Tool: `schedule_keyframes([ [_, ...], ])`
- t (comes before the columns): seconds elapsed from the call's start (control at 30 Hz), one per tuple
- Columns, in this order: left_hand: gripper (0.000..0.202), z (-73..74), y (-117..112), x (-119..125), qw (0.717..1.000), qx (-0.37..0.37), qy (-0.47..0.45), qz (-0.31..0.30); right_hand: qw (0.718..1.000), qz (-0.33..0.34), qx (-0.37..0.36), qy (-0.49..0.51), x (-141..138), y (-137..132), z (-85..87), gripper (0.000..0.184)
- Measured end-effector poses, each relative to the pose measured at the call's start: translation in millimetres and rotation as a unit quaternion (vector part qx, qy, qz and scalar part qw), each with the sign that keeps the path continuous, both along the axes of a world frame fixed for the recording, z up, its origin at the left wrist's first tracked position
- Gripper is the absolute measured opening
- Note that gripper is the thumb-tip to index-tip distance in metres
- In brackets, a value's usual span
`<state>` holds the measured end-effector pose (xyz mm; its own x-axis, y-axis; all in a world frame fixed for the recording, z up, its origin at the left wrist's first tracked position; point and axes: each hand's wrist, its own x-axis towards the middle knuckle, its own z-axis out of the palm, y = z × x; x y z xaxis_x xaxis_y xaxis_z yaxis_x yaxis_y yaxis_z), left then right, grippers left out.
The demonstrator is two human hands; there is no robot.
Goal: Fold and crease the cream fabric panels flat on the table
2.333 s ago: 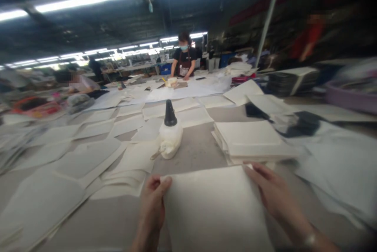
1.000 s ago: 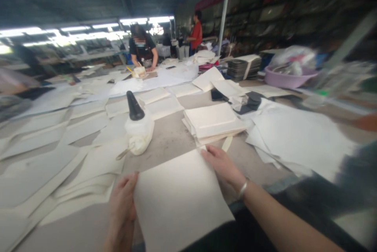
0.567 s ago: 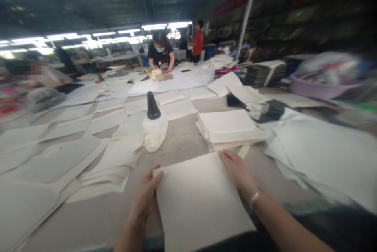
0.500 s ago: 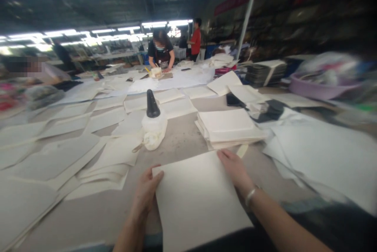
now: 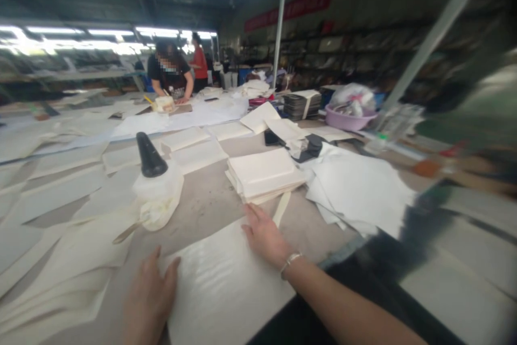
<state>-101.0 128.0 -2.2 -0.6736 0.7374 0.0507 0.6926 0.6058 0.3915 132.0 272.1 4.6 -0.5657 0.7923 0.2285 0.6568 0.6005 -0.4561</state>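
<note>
The cream sheet (image 5: 218,286) before me shows pale, wavy streaks; at my eleven o'clock, a white bottle (image 5: 160,186) wears a black nozzle (image 5: 151,157); at twelve, a cream stack (image 5: 264,167); at one, a lilac basin (image 5: 349,120).

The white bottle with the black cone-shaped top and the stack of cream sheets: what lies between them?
In the head view, grey-brown tabletop with small dark marks shows between the bottle and the stack; a loose cream sheet lies just beyond.
</note>
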Motion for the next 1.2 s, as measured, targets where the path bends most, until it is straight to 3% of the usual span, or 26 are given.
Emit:
schedule_keyframes([
  [0.1, 0.06, -12.1, -4.4, 5.1, 0.985, 0.07, 0.128, -0.086, 0.991, 0.131, 0.016, -0.026, -6.9, -24.6, 9.3, 0.05],
  [0.23, 0.044, -33.3, -7.7, 13.1, 0.937, 0.145, 0.186, -0.26, 0.956, 0.29, 0.024, -0.044, -16.5, -59.5, 11.7, 0.056],
  [0.37, 0.038, -50.6, -5.0, 24.0, 0.859, 0.166, 0.296, -0.383, 0.942, 0.329, 0.025, -0.057, -18.7, -72.6, 6.9, 0.068],
  [0.43, 0.037, -56.5, -3.8, 28.4, 0.828, 0.16, 0.345, -0.413, 0.943, 0.328, 0.011, -0.058, -18.2, -70.2, 6.7, 0.069],
  [0.5, 0.036, -60.9, -4.0, 30.8, 0.814, 0.149, 0.375, -0.419, 0.945, 0.323, -0.012, -0.052, -18.5, -64.7, 8.3, 0.07],
  [0.67, 0.043, -61.0, -7.3, 31.0, 0.832, 0.139, 0.392, -0.368, 0.953, 0.292, -0.062, -0.052, -20.9, -45.2, 10.6, 0.068],
  [0.83, 0.058, -52.9, -7.7, 28.8, 0.842, 0.145, 0.375, -0.359, 0.966, 0.232, -0.083, -0.084, -13.2, -21.1, 0.5, 0.074],
  [1.0, 0.057, -54.2, -7.0, 27.1, 0.868, 0.083, 0.318, -0.371, 0.979, 0.162, -0.066, -0.104, -4.4, -7.4, -10.7, 0.078],
  [1.1, 0.056, -59.3, -6.3, 27.5, 0.896, 0.074, 0.261, -0.352, 0.984, 0.133, -0.056, -0.108, -3.7, -9.8, -10.1, 0.073],
  [1.2, 0.058, -52.1, -10.3, 22.3, 0.948, 0.082, 0.163, -0.262, 0.981, 0.167, -0.04, -0.089, -3.2, -21.2, -4.1, 0.066],
])
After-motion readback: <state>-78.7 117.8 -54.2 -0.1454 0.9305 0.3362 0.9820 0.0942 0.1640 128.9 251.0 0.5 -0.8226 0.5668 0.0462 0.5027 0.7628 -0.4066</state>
